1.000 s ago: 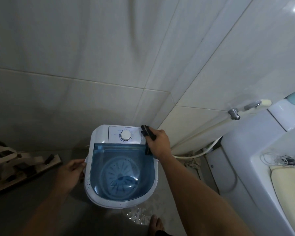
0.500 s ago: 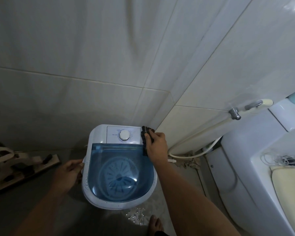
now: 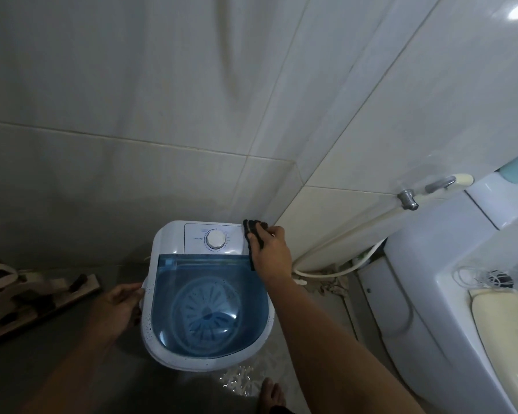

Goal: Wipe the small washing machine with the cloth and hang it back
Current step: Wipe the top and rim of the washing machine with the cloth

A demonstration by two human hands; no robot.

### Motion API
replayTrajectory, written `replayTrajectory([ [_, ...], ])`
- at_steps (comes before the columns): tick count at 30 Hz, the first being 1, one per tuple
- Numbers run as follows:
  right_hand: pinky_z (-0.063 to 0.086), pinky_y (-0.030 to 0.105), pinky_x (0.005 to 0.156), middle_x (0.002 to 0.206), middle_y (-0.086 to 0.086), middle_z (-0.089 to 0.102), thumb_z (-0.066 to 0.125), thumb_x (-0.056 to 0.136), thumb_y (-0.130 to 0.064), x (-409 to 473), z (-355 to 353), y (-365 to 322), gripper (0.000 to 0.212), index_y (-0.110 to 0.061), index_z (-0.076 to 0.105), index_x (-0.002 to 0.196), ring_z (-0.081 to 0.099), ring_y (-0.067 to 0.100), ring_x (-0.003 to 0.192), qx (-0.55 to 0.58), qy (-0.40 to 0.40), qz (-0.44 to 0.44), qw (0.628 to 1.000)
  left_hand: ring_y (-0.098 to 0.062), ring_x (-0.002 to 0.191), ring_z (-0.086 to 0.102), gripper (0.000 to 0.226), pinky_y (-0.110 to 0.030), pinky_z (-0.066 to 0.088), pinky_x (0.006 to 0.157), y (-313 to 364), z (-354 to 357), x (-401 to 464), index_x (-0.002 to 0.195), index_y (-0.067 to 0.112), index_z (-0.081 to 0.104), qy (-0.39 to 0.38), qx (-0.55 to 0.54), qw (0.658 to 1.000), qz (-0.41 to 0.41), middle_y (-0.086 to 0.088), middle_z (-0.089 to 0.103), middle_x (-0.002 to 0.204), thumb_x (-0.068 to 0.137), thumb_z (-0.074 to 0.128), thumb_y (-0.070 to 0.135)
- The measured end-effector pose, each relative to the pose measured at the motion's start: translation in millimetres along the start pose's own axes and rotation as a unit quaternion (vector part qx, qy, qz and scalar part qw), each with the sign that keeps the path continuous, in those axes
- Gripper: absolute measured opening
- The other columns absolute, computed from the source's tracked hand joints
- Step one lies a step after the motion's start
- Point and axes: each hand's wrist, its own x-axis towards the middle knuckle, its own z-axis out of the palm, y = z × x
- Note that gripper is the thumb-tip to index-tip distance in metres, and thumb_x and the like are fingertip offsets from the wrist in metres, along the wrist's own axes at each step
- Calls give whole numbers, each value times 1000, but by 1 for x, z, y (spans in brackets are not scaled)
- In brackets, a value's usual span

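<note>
A small white washing machine with a blue see-through lid and a round dial stands on the floor in the corner. My right hand presses a dark cloth onto the machine's back right corner, beside the control panel. My left hand grips the machine's left rim and side, fingers curled around it.
Tiled walls meet just behind the machine. A white toilet stands at the right, with a spray hose running along the wall. A wooden rack lies on the floor at the left. My bare foot is below the machine.
My right hand has slid the cloth from the lid's right edge back toward the rear right corner. The left hand keeps its hold on the left rim.
</note>
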Motion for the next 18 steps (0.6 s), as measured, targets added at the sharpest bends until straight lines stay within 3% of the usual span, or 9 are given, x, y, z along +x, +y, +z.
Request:
replayTrajectory([
  [4,53,32,88,131,9,52,58,101,-37,-14,-2,7,40,-22,62,138,63,24,105,14,12,6,1000,-36,98,68,16,-47,55,87,-3,-3,5,111,14,67,-3,-2,1000,-9,-14,71,106,95,63,15],
  [7,45,23,87,128,10,52,57,102,-36,-18,-6,8,42,-19,61,139,62,23,104,26,7,23,999,-34,96,69,11,-55,55,90,-5,-6,7,104,21,68,-4,-1,1000,-8,-12,73,106,93,66,19],
  [11,43,20,88,123,11,53,58,102,-36,-17,-10,6,43,-15,60,140,60,20,100,62,-5,57,996,-37,99,69,17,-54,54,92,-8,-5,12,110,16,68,-3,-15,1000,-15,-15,72,107,93,65,16],
  [18,45,20,86,111,5,49,57,102,-38,-35,-21,24,41,-16,63,136,59,18,94,58,-18,99,993,-37,96,71,9,-56,55,90,-15,-9,21,94,27,69,-2,-9,1000,-21,-14,74,105,92,68,19],
])
